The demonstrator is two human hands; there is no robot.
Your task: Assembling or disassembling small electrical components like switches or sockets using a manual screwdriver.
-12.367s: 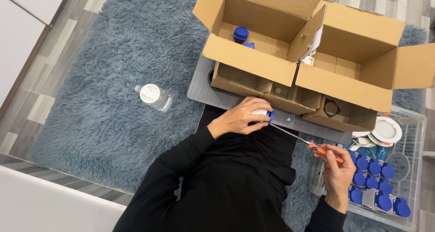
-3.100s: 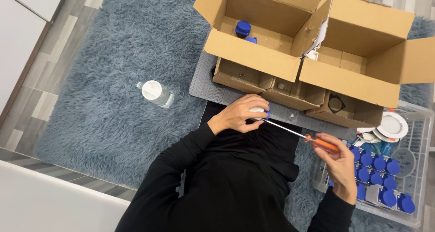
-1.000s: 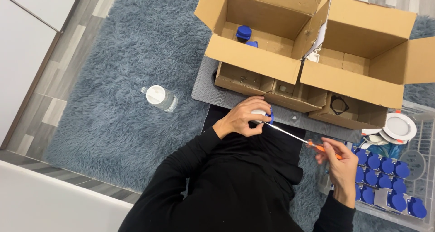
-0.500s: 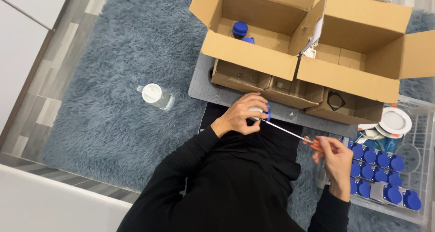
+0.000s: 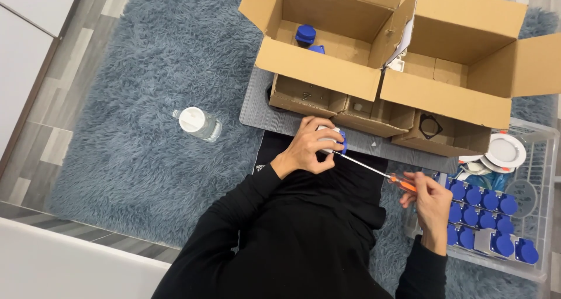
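Note:
My left hand (image 5: 307, 150) grips a small white and blue part (image 5: 334, 140) at the near edge of a grey board (image 5: 263, 109). My right hand (image 5: 429, 202) holds the orange handle of a thin screwdriver (image 5: 374, 170), whose metal shaft points up-left with its tip at the part. Both arms wear black sleeves. The part is mostly hidden by my fingers.
Two open cardboard boxes (image 5: 350, 47) stand behind the board, with blue parts (image 5: 305, 35) in the left one. A clear crate (image 5: 537, 205) at right holds several blue parts and white round discs (image 5: 505, 150). A clear bottle with a white cap (image 5: 198, 122) lies on the grey shaggy rug (image 5: 134, 158).
My hands stay put on the part and the screwdriver; the right hand's fingers shift slightly on the handle. The view moves a little.

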